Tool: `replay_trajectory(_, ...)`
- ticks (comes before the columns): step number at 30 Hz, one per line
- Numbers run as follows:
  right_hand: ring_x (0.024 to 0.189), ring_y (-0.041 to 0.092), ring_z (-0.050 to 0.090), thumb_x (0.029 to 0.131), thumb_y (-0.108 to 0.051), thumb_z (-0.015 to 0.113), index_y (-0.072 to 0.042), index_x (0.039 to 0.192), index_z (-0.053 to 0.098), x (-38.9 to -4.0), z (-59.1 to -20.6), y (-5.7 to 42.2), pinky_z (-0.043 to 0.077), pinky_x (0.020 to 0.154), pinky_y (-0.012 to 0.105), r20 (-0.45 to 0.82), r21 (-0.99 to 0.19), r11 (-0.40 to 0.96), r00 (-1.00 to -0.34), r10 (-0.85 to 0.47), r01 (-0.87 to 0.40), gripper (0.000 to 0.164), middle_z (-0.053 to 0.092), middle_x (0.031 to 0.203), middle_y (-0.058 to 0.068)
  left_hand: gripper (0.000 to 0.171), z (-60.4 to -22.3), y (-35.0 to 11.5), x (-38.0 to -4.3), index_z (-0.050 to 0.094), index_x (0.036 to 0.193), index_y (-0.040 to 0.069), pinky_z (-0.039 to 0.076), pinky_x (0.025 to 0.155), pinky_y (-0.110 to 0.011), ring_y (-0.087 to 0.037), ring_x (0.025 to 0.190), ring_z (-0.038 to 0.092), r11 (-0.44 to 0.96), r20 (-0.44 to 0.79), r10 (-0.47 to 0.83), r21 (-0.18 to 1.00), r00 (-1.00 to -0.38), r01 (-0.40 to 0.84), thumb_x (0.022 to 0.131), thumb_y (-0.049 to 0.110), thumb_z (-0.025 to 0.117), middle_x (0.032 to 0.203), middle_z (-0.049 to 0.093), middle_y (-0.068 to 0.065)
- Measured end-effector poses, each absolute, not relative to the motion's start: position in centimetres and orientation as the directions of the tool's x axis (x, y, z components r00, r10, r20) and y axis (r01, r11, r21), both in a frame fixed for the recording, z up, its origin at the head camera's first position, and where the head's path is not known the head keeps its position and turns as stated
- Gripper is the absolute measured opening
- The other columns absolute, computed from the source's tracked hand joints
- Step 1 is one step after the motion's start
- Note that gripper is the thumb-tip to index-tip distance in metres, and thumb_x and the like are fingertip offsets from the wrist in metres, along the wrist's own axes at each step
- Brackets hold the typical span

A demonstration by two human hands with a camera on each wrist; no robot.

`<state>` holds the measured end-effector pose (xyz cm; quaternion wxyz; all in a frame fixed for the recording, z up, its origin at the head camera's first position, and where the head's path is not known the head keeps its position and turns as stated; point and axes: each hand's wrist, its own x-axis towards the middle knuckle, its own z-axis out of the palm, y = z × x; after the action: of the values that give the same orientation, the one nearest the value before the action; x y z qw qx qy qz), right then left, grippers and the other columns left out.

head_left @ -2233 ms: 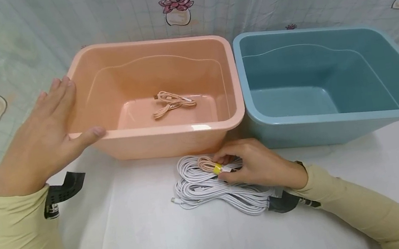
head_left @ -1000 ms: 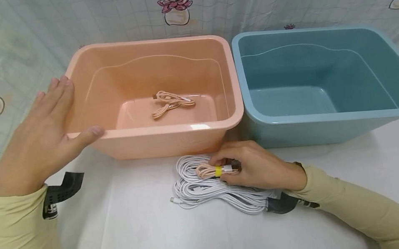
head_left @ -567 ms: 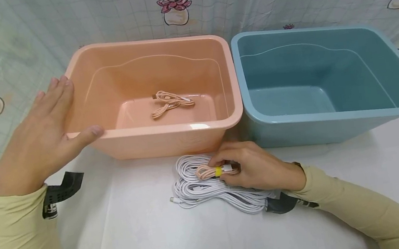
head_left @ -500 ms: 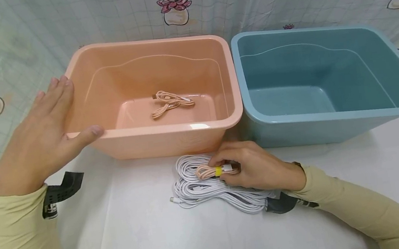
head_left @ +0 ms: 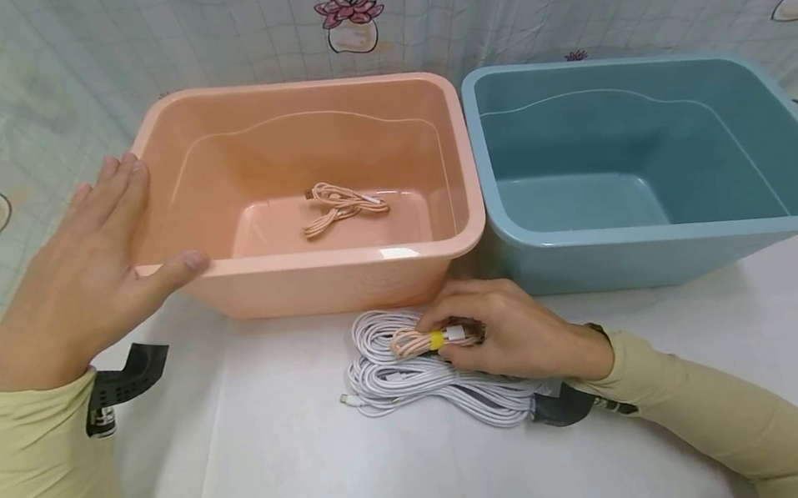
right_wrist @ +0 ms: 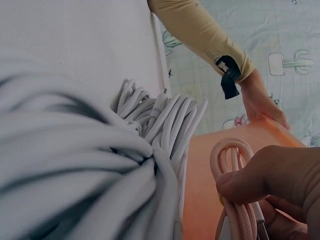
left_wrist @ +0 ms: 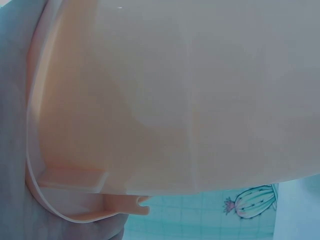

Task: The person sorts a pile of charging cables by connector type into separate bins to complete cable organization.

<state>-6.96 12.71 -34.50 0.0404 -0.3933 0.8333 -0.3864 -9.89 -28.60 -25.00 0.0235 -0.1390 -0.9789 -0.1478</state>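
My right hand [head_left: 512, 331] pinches a small coiled peach USB cable [head_left: 411, 343] with a yellow tie between thumb and fingers. The right wrist view shows the thumb pressed across the looped peach cable [right_wrist: 235, 155]. It is close over a bundle of white cables [head_left: 448, 390], which lies on the table. With fingers extended, my left hand [head_left: 87, 265] rests on the left rim of the peach plastic bin [head_left: 340, 258]. In that bin lies another coiled peach USB cable [head_left: 344, 207]. The left wrist view shows the bin's outer wall [left_wrist: 165, 100] beside the hand.
A blue plastic bin [head_left: 590, 203] stands right of the peach one, their rims close together. Both are on a white-covered table [head_left: 325, 494], in front of the cable bundle. A patterned curtain [head_left: 226, 28] hangs behind them.
The peach cable in my right hand has turned and come a little clear of the white coils, showing more of its yellow tie and plug. My left hand has stayed on the bin's rim.
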Motion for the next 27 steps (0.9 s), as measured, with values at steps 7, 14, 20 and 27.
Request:
replay_trajectory(7, 0.073, 0.004, 0.053, 0.081, -0.004, 0.080, -0.022, 0.111, 0.077, -6.9, -34.3, 12.7, 0.045, 0.061, 0.017, 0.256, -0.683, 0.380, -0.692, -0.675, -0.624, 0.034, 0.069, 0.099, -0.009, 0.098, -25.0, -28.7, -9.8, 0.008, 0.166, 0.007, -0.003, 0.136, -0.042, -0.028, 0.165, -0.001, 0.921, 0.079, 0.261, 0.280, -0.962, 0.272, 0.099, 0.059, 0.056, 0.176, 0.004, -0.008)
replay_trajectory(14, 0.071, 0.004, 0.052, 0.081, -0.003, 0.081, -0.022, 0.110, 0.077, -6.9, -34.3, 12.8, 0.046, 0.059, 0.018, 0.268, -0.697, 0.355, -0.686, -0.676, -0.623, 0.035, 0.069, 0.097, -0.009, 0.098, -25.0, -28.7, -9.8, 0.006, 0.166, 0.007, -0.003, 0.136, -0.042, -0.028, 0.165, -0.002, 0.922, 0.070, 0.261, 0.278, -0.963, 0.270, 0.099, 0.059, 0.056, 0.176, 0.002, -0.007)
replay_trajectory(20, 0.069, 0.004, 0.053, 0.079, -0.001, 0.083, -0.022, 0.109, 0.077, -6.9, -34.1, 12.7, 0.049, 0.057, 0.023, 0.281, -0.719, 0.314, -0.674, -0.683, -0.619, 0.037, 0.071, 0.097, -0.010, 0.099, -25.0, -28.7, -9.9, 0.006, 0.166, 0.009, -0.003, 0.136, -0.041, -0.027, 0.165, -0.002, 0.926, 0.071, 0.250, 0.276, -0.966, 0.259, 0.098, 0.061, 0.056, 0.176, 0.002, -0.005)
replay_trajectory(27, 0.068, 0.008, 0.055, 0.078, -0.001, 0.084, -0.024, 0.109, 0.077, -7.0, -33.4, 12.5, 0.050, 0.056, 0.029, 0.272, -0.755, 0.286, -0.678, -0.683, -0.590, 0.039, 0.072, 0.098, -0.012, 0.101, -25.1, -28.7, -9.9, 0.005, 0.166, 0.010, -0.002, 0.136, -0.042, -0.027, 0.166, -0.002, 0.929, 0.074, 0.241, 0.270, -0.968, 0.252, 0.097, 0.063, 0.056, 0.176, 0.001, -0.004)
